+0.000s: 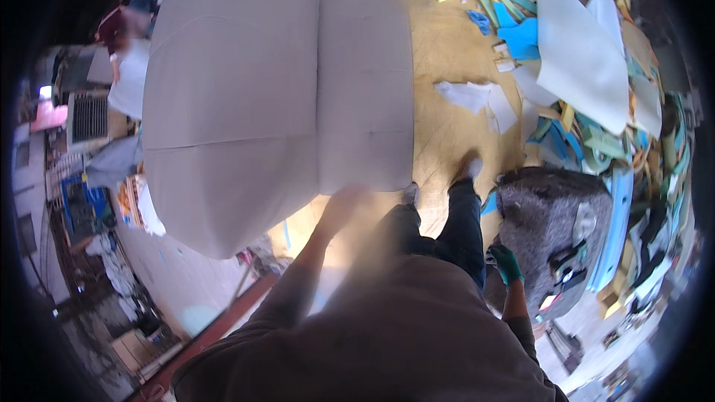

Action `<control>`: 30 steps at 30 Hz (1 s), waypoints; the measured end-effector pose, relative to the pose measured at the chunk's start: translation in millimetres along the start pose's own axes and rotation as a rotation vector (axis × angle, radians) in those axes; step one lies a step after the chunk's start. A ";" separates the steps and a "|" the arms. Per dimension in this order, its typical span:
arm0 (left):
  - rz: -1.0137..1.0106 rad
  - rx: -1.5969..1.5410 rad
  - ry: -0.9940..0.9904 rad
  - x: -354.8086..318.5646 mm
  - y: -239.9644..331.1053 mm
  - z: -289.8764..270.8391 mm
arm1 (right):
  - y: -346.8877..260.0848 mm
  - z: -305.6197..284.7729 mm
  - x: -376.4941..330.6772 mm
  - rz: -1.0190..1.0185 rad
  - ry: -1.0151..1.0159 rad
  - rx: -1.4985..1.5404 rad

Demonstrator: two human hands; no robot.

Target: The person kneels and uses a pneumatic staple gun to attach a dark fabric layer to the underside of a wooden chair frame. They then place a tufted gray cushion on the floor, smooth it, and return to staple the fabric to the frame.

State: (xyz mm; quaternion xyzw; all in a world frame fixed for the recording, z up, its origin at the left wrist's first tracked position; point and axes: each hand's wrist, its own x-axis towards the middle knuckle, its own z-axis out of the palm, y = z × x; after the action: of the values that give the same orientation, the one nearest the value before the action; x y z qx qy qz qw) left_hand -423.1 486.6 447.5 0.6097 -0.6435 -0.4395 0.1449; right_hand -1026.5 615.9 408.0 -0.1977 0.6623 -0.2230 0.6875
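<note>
A large grey upholstered piece (231, 67), like a sofa, stands ahead of me, with a long flat padded section (365, 82) along its right side. My left hand (346, 207) is at the near end of that padding, smeared by motion, so its fingers do not show clearly and I cannot tell whether it touches the fabric. Low at my right side, my right hand (508, 264) wears a green glove. Its fingers are curled around a small dark thing that I cannot make out, beside a block covered in dark fuzzy cloth (540, 201).
Small tools (570, 257) lie on the fuzzy block. Foam and fabric scraps (588, 141) are heaped along the right, with a white sheet (581, 45) on top. White cloth pieces (477, 97) lie on the tan floor (439, 52). Another person (130, 26) is at the far left.
</note>
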 end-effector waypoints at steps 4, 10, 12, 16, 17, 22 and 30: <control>-0.261 -0.194 0.198 -28.0 -47.2 48.5 | -106.9 -49.0 84.4 0.047 -0.015 -0.077; -1.064 -0.278 0.173 -127.8 -23.6 142.5 | -302.9 -129.0 214.2 -0.027 -0.011 -0.242; -1.140 -0.605 0.233 -117.7 35.2 168.1 | -348.7 -160.4 267.7 -0.416 -0.089 -0.532; -0.700 -0.075 0.277 -27.8 130.0 177.4 | -392.1 -190.9 380.1 -0.658 -0.273 -0.898; -0.740 -0.105 0.294 -3.7 145.4 170.9 | -387.8 -186.6 402.6 -0.540 -0.304 -0.831; -0.937 -0.675 0.254 124.7 166.9 175.2 | -308.8 -106.2 509.9 -0.960 -0.490 -1.476; -1.168 -0.668 0.157 193.3 76.7 279.6 | -202.6 58.6 696.5 -0.514 -0.093 -1.802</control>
State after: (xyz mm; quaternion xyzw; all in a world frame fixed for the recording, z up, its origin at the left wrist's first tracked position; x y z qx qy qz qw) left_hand -717.0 409.0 277.1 0.8100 -0.0256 -0.5754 0.1104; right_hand -960.8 52.0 -47.3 -0.8046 0.4931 0.2373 0.2306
